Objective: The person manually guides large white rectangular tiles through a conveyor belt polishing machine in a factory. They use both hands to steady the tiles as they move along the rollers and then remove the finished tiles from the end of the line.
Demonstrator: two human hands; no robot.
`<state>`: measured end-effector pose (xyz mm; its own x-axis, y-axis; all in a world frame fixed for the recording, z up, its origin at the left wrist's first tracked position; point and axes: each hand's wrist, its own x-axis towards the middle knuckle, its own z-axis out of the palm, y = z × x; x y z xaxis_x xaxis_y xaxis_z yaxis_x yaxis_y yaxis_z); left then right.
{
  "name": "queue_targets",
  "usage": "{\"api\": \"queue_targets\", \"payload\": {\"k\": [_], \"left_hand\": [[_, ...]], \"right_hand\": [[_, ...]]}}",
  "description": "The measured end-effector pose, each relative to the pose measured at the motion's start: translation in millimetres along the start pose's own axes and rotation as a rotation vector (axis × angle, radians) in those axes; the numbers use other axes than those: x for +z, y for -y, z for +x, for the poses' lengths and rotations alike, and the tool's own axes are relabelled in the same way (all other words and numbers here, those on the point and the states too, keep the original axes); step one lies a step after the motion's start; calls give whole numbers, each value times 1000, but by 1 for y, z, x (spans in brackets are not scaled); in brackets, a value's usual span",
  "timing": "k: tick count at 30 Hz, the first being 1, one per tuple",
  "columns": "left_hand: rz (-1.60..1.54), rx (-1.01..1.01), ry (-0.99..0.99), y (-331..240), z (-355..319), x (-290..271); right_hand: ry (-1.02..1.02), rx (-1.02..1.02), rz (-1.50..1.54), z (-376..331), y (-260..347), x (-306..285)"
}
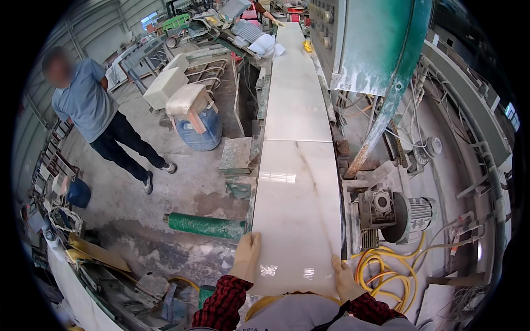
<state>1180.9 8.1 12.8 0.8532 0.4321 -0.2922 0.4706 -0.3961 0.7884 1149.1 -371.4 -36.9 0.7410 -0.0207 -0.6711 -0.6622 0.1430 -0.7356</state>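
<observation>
A long white polished stone slab [298, 204] with a thin brown vein lies flat on a narrow conveyor, its near end close to my body. My left hand [246, 256], in a cream glove, is closed round the slab's left edge near that end. On the opposite edge, my right hand [346, 280], also gloved, grips the slab with its thumb on the top face. Fingers under the slab are hidden. A second white slab [298, 94] lies beyond, its end meeting the first along a straight seam.
A green roller [205, 225] sticks out left of the conveyor. On the right stand a motor [411, 214], a coiled yellow hose [386, 276] and a green-white machine housing [375, 49]. A person [94, 110] stands at left near a blue drum [200, 129]. Another person's hand [280, 23] touches the far slab.
</observation>
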Motion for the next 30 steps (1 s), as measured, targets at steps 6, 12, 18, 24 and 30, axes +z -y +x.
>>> {"api": "queue_targets", "payload": {"k": [6,12,18,24,30], "left_hand": [[485,108,9,-10,20,-11],[508,80,28,-17,31,-4],[404,54,65,-14,40,2],[389,90,-11,-14,43,13],[469,13,31,-32,54,7]], "right_hand": [[-23,1,99,16,-9,5],[-12,-1,75,9,18,8],[49,26,40,6,36,8],[-40,13,-111,39,17,-1],[59,-42,-149,47,32,1]]}}
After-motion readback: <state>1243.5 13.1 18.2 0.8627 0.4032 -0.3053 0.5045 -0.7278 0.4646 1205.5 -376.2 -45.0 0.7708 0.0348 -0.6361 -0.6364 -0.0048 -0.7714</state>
